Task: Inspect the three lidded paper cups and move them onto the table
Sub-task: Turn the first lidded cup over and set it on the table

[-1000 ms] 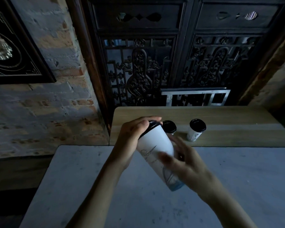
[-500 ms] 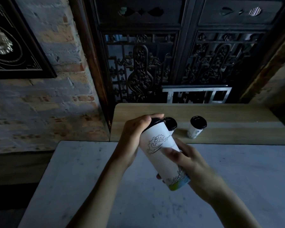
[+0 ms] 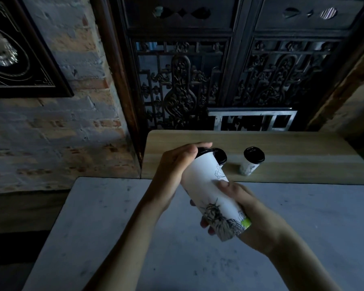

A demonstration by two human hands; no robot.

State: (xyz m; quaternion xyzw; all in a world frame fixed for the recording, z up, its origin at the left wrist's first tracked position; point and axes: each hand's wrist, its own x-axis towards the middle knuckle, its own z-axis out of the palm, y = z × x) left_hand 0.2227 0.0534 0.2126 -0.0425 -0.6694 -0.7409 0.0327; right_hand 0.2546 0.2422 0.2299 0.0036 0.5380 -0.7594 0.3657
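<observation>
A tall white paper cup [image 3: 208,185] with a black lid and ink drawings is held tilted above the grey table [image 3: 114,238], lid end pointing away from me. My left hand [image 3: 172,171] wraps the lid end. My right hand [image 3: 244,208] cradles the base from below and the right. Behind the held cup, a second lidded cup [image 3: 221,156] stands on the wooden ledge [image 3: 303,160], mostly hidden. A third lidded cup [image 3: 251,161] stands upright on the ledge to its right.
The wooden ledge abuts the far edge of the grey table. Behind it rises a dark carved wooden screen [image 3: 187,80] with a metal frame [image 3: 252,120] at its foot. A brick wall [image 3: 51,133] with a framed picture [image 3: 15,49] lies left.
The held cup has been rotated about its axis: the cloud drawing has turned away and a dark drawing near the base now faces me. My right hand has shifted lower on the cup.
</observation>
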